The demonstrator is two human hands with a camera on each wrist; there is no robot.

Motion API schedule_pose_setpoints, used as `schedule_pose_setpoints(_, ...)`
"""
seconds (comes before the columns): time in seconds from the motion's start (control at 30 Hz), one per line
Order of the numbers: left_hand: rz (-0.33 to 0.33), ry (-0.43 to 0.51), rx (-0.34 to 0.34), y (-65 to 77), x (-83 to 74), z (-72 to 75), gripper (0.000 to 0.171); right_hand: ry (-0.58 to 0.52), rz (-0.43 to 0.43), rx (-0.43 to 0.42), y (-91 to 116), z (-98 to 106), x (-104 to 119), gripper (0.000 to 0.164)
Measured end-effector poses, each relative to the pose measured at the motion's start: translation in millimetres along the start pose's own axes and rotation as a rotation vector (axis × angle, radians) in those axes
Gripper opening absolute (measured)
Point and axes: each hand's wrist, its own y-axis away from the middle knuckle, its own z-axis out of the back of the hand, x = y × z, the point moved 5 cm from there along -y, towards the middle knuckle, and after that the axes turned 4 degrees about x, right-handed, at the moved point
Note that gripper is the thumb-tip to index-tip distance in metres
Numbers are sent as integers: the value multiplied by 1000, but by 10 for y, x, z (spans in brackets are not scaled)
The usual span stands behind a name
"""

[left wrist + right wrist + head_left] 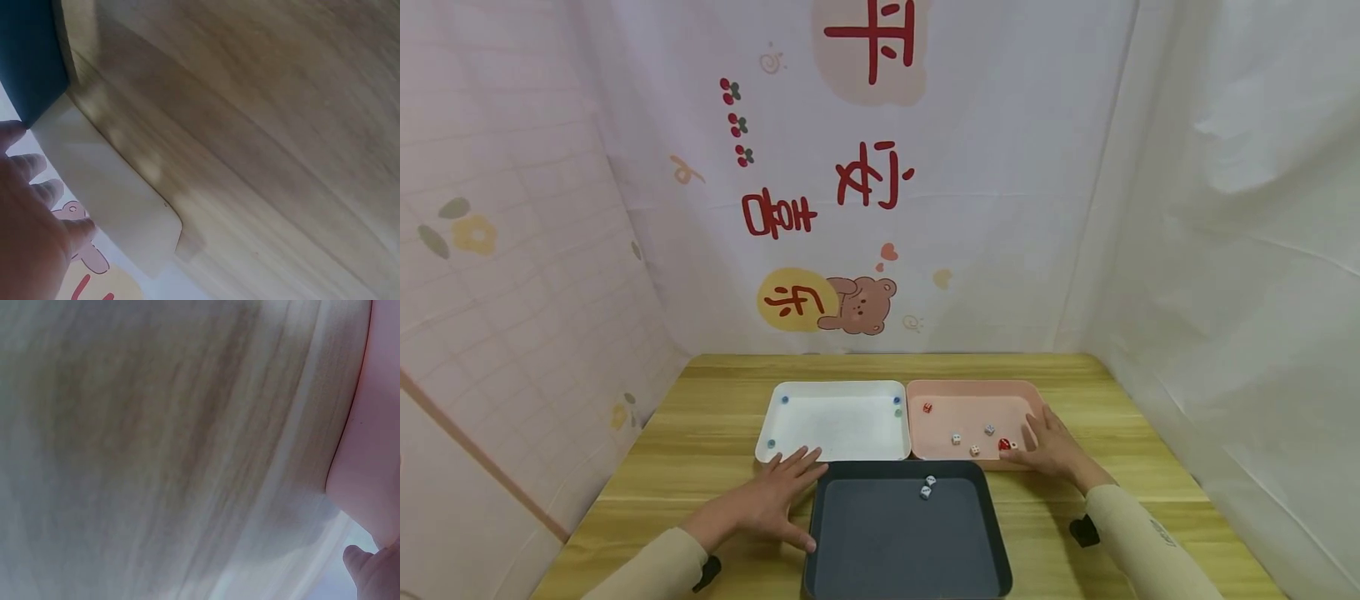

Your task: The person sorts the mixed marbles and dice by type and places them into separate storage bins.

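Note:
My left hand (pixel 767 500) is spread with straight fingers at the left edge of the dark grey tray (pixel 910 542), thumb by its side wall and fingertips by the near edge of the white tray (pixel 835 421). Nothing shows in its grasp. Over the right end of the pink tray (pixel 973 390) reaches my right hand (pixel 1054 450), fingers apart and thumb tip close to a larger red die (pixel 1003 445). Several small white dice, among them one near the middle (pixel 956 438), lie in the pink tray with a red die (pixel 927 407). The dark tray holds two white dice (pixel 925 492).
In the white tray are small translucent blue pieces, one at the left (pixel 785 400), and a green piece (pixel 897 412). The trays stand on a wood-grain table (pixel 700 417). White printed cloth (pixel 985 275) hangs behind and at both sides.

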Motion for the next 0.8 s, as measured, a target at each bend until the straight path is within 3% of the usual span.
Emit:
schedule_pose_setpoints(0.43, 29, -67, -19, 82, -14, -30, 111, 29, 6, 7, 1, -2, 0, 107)
schedule_pose_setpoints(0.8, 19, -92, -33, 100, -25, -28, 105, 47, 19, -11, 16, 38, 44, 107)
